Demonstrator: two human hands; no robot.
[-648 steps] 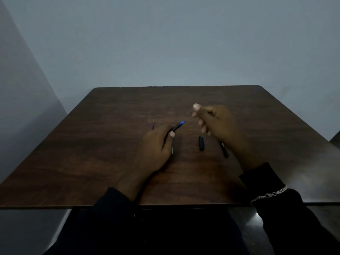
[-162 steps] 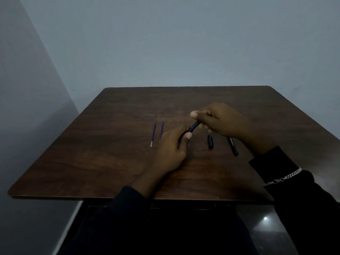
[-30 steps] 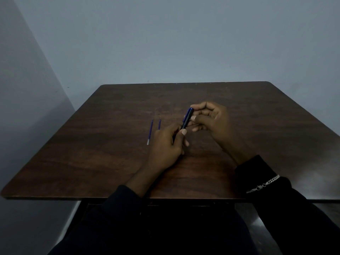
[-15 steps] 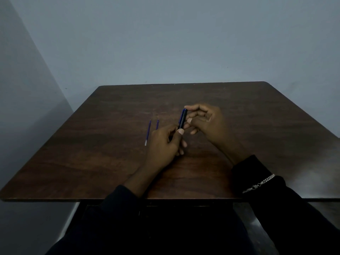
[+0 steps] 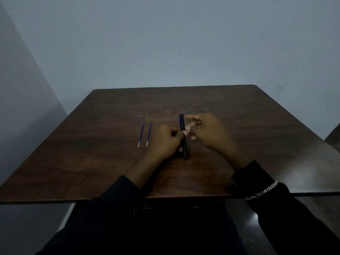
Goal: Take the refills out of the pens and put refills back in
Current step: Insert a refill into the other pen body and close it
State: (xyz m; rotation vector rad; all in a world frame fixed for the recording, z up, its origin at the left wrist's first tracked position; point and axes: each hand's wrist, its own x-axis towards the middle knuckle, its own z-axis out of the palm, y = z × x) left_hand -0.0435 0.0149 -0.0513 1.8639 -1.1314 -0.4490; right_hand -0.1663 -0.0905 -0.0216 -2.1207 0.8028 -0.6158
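A dark pen (image 5: 182, 124) with a blue far end points away from me over the middle of the wooden table (image 5: 239, 126). My left hand (image 5: 164, 141) pinches the pen's middle between thumb and fingers, and the near end sticks out below that hand. My right hand (image 5: 207, 133) is just right of the pen, fingers loosely spread, a fingertip close to the barrel. Two thin blue refills with pale tips (image 5: 141, 134) (image 5: 148, 133) lie side by side on the table left of my left hand.
The table's near edge runs just in front of my forearms. A plain wall stands behind the table and another on the left. A bracelet (image 5: 263, 192) circles my right wrist over the dark sleeve.
Over the last second the pen swung from leaning right to pointing straight away. My right hand's fingers loosened and spread off its upper part. The left hand kept its grip.
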